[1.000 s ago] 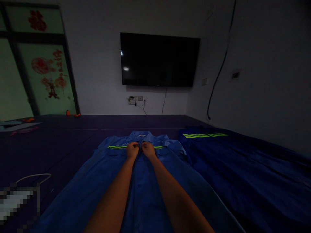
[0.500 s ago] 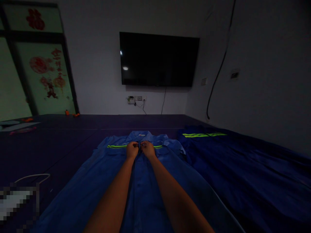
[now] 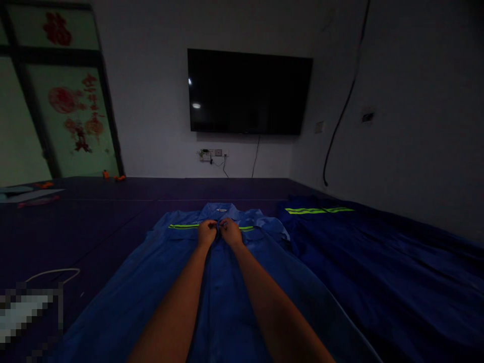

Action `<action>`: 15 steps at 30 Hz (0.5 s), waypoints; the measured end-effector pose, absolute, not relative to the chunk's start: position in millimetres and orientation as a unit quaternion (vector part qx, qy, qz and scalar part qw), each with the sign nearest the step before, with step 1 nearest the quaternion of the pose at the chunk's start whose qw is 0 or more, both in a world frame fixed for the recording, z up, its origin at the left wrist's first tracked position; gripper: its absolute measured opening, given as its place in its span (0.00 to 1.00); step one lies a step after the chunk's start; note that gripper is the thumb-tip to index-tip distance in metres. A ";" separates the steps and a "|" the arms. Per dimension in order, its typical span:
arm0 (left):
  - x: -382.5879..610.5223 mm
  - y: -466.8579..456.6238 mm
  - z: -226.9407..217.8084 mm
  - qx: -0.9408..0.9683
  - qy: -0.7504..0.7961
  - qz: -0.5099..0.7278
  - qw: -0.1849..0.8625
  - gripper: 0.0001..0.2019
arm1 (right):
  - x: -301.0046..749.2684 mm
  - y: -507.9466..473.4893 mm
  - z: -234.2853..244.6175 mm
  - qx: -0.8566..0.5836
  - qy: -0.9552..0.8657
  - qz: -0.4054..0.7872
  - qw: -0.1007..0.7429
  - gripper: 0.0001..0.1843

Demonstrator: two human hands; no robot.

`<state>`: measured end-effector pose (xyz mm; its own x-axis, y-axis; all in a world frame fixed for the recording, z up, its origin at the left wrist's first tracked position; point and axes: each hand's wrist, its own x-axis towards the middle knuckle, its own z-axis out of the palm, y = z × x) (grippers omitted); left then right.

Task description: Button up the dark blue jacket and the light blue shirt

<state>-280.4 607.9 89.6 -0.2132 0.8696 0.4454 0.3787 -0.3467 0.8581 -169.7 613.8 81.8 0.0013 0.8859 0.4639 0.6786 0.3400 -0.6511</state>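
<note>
What moved: The two hands stay in almost the same spot as before; only the fingers shift a tiny bit.
Left hand: The left hand (image 3: 207, 235) has its fingers bent and pinched on the front edge of the blue shirt (image 3: 216, 297).
Right hand: The right hand (image 3: 231, 233) pinches the shirt's front too, just beside the left fingers. It is too dark to see any button between them.
Blue shirt: It lies flat under the fingers, with its collar (image 3: 221, 207) just past them.
Bright stripe: A yellow-green stripe (image 3: 183, 227) shows on both sides of the fingers.
Dark blue clothes: Right of the fingers, dark blue clothes (image 3: 363, 267) lie next to the shirt.
Far away: A big black TV (image 3: 249, 93) hangs well beyond the fingers.
</note>
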 end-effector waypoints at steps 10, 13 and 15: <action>-282.2 611.0 86.3 0.570 0.524 0.583 0.246 0.09 | -173.8 602.4 91.6 -0.598 -0.701 0.080 0.381 0.09; -281.6 612.9 85.7 0.564 0.523 0.588 0.251 0.09 | -175.7 599.5 92.8 -0.608 -0.699 0.073 0.369 0.10; -281.1 614.6 84.8 0.559 0.523 0.592 0.252 0.10 | -176.5 598.3 93.2 -0.611 -0.700 0.070 0.363 0.10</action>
<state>-281.1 614.6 84.8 -0.2469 0.8834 0.3983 0.2863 -0.3262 0.9009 -176.5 598.3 93.2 0.0107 0.9065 0.4221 0.8052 0.2425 -0.5411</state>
